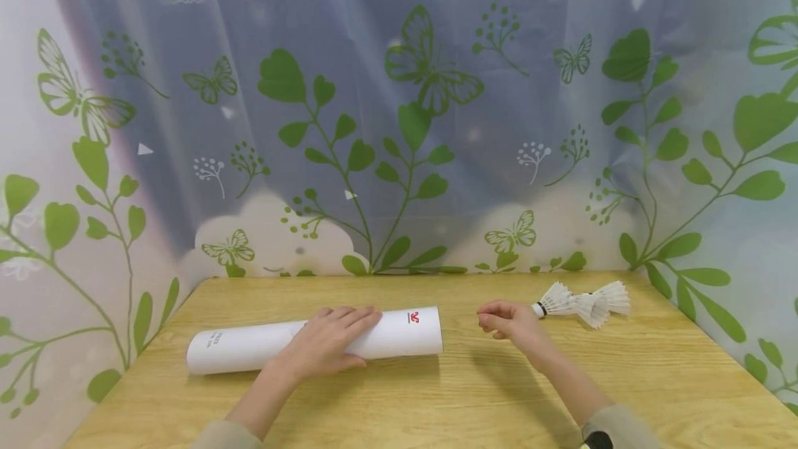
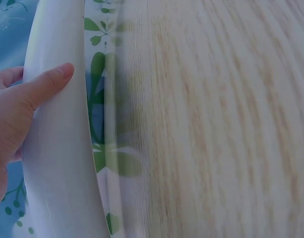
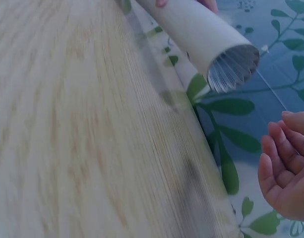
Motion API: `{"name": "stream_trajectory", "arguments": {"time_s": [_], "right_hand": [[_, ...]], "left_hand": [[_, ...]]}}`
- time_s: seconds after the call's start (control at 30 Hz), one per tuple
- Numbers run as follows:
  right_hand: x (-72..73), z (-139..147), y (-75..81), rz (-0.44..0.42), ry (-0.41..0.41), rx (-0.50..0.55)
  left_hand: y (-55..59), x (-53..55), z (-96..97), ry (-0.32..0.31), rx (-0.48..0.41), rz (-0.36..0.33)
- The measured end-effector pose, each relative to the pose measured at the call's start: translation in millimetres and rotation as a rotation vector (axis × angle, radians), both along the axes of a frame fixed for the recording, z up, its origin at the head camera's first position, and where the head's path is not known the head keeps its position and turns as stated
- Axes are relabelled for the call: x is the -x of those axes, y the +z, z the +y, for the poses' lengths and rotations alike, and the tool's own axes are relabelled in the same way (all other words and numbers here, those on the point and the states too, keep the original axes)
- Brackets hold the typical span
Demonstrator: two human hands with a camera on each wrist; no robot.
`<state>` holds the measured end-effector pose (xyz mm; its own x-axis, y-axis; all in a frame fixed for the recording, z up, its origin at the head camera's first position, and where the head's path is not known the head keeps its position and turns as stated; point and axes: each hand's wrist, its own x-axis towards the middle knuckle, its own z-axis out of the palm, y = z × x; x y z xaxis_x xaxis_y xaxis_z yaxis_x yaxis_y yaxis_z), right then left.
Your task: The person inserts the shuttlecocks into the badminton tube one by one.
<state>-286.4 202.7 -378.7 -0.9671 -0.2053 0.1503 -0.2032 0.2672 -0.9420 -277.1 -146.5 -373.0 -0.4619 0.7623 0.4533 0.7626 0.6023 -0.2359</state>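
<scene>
My left hand [image 1: 333, 341] grips a white shuttlecock tube [image 1: 399, 335] from above, fingers over its far side and thumb on the near side. In the left wrist view the thumb [image 2: 55, 82] lies along the tube's wall. A red logo marks the tube's right end. That end is uncapped in the right wrist view, where pale feather skirts [image 3: 232, 69] show inside. My right hand [image 1: 517, 328] hovers a little right of the tube's mouth, its fingers loosely curled with nothing visible in them. White shuttlecocks [image 1: 592, 309] lie on the table just beyond it.
A pale wooden table [image 1: 399, 407] carries everything. Behind and at both sides hangs a curtain [image 1: 461, 158] printed with green leaves and butterflies, reaching down to the table's back edge.
</scene>
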Motion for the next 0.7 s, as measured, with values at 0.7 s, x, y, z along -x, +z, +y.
{"name": "stream_trajectory", "arguments": {"time_s": [0.7], "right_hand": [[11.7, 123, 0.6, 0.041, -0.372, -0.192]], "left_hand": [[3.1, -1.1, -4.7, -0.001, 0.009, -0.012]]}}
